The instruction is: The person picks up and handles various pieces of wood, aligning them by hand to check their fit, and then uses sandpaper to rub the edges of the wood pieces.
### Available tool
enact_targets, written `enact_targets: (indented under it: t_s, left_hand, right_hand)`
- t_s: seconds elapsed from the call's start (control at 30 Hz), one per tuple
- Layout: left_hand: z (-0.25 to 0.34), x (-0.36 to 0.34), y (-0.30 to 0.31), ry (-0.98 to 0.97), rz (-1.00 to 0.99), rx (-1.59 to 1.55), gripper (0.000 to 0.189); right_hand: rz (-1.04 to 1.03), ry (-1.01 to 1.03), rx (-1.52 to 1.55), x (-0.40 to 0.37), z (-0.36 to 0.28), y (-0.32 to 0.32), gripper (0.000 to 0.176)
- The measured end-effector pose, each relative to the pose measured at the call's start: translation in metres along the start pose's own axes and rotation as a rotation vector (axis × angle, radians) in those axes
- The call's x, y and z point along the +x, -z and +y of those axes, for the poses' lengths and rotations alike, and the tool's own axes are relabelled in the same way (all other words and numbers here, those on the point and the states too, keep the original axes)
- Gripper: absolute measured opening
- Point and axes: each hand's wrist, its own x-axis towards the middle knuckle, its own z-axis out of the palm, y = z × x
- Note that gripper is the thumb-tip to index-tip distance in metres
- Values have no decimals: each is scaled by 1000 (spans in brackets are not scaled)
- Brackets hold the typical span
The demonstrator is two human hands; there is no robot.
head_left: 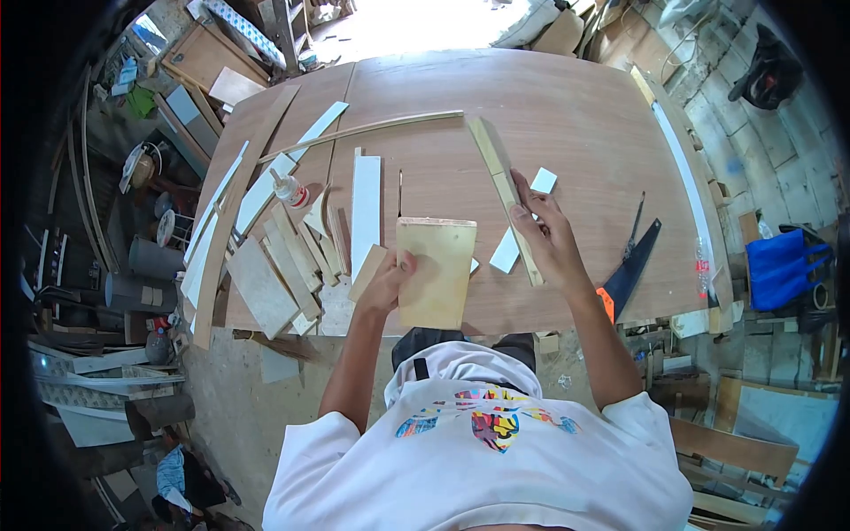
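My left hand (388, 279) is closed on the side of a pale, slightly tapered wooden panel (437, 274), thumb over its face, near the table's front edge. Just left of those fingers shows a small wooden block (366, 273). My right hand (544, 226) grips a long, narrow wooden strip (490, 157) that slants from upper left to lower right. Partly behind this strip and hand lie white pieces, one a short white block (544, 181) and another a white strip (505, 252). A thin dark tool (400, 190) points up beyond the panel.
On the table (575, 97) at left lie several wooden offcuts (288, 248), white boards (366, 208) and a glue bottle (289, 189). A handsaw (633, 270) with an orange handle rests at right. Near the right edge are a long white strip (677, 164) and a clear bottle (703, 265).
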Motion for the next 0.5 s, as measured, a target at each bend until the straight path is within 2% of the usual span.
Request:
enact_targets:
  t_s: [0.1,0.17,0.2,0.27,0.3,0.37,0.47,0.5]
  left_hand:
    - [-16,19,25,52,-117,23,50]
    - [-5,24,22,262,59,467,53]
    - [-10,25,23,261,61,467,53]
    - [-20,32,15,107,273,12,58]
    - [-24,34,13,106,274,10,58]
    - [-14,34,-3,42,405,-189,66]
    - [-18,41,-10,15,430,-231,74]
    - [-18,42,-13,10,450,-228,74]
  right_hand:
    - [-47,-79,112,-9,-19,1,59]
    - [-60,-66,132,-13,-25,-1,59]
    - [-70,-41,149,-14,-26,-2,59]
    - [-63,10,112,-16,-16,-7,59]
    - [-59,56,75,-19,-11,-9,59]
    - [-96,74,58,-26,-10,-16,58]
    - [-157,75,39,-37,-13,-26,59]
    - [-146,113,-68,-39,-18,-29,60]
